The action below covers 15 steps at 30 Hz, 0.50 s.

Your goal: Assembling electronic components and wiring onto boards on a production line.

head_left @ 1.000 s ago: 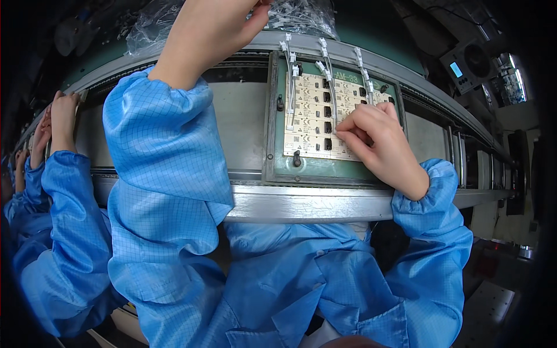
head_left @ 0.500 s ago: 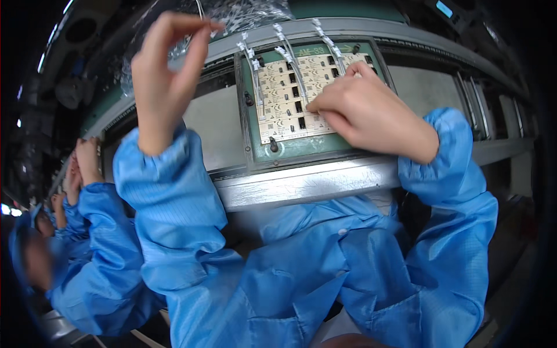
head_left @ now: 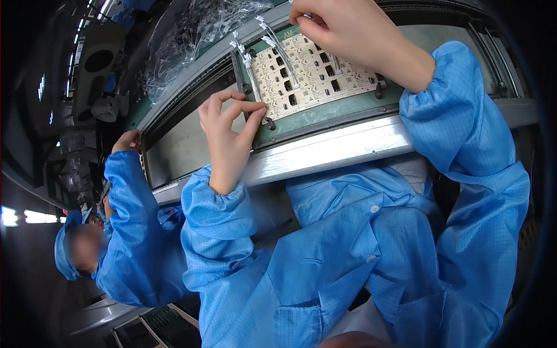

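Note:
A panel of cream circuit boards (head_left: 316, 87) with black parts lies in a green carrier (head_left: 299, 118). White-plugged wires (head_left: 253, 75) run across its left side, and another wire pair (head_left: 284, 52) lies further right. My left hand (head_left: 227, 130) has thumb and forefinger pinched at the panel's near left corner, beside a black clip (head_left: 269, 123). Whatever lies between those fingertips is too small to tell. Over the panel's far edge, my right hand (head_left: 354, 29) is closed with fingers curled. It covers part of the boards, and its grip is hidden.
A metal rail (head_left: 336, 145) runs along the near side of the line. Behind the far rail lies a clear plastic bag (head_left: 200, 40) of white-plugged wires. At the left, a co-worker in a blue smock (head_left: 136, 243) has a hand (head_left: 127, 141) on the line.
My left hand has come down from above the bag to the panel's near left corner. My right hand has moved from mid-panel to its far edge. The view has turned somewhat.

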Available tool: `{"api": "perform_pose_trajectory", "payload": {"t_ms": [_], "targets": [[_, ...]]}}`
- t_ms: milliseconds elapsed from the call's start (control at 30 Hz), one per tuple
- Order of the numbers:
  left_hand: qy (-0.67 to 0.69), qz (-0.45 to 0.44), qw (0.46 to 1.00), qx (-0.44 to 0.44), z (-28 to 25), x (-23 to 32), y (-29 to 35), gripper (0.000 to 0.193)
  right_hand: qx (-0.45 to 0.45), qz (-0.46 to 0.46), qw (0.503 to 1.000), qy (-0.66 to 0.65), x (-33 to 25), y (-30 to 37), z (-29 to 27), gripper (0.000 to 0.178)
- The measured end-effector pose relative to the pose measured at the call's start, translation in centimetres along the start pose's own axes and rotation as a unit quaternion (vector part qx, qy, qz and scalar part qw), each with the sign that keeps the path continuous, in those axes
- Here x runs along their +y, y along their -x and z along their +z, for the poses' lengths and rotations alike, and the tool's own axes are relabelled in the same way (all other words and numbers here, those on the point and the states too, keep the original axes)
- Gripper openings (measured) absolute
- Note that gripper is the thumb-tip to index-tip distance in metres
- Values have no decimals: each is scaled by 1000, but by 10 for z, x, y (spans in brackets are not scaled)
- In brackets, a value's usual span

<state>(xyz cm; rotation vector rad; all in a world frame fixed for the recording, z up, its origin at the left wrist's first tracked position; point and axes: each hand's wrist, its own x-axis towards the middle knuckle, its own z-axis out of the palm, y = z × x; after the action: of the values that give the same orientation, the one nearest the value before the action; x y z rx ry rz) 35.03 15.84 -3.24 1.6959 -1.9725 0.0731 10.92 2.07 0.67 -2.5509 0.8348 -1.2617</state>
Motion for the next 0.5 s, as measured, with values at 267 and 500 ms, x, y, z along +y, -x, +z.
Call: {"api": "perform_pose_trajectory", "payload": {"t_ms": [267,500], "targets": [[8,-62,998,-15,-3,3,7,7,17,-9,999,40,-3,-1,-2,16],[-6,-50,999,-7,-6,4,9,7,3,0,999,42,-6,-2,-4,15]]}}
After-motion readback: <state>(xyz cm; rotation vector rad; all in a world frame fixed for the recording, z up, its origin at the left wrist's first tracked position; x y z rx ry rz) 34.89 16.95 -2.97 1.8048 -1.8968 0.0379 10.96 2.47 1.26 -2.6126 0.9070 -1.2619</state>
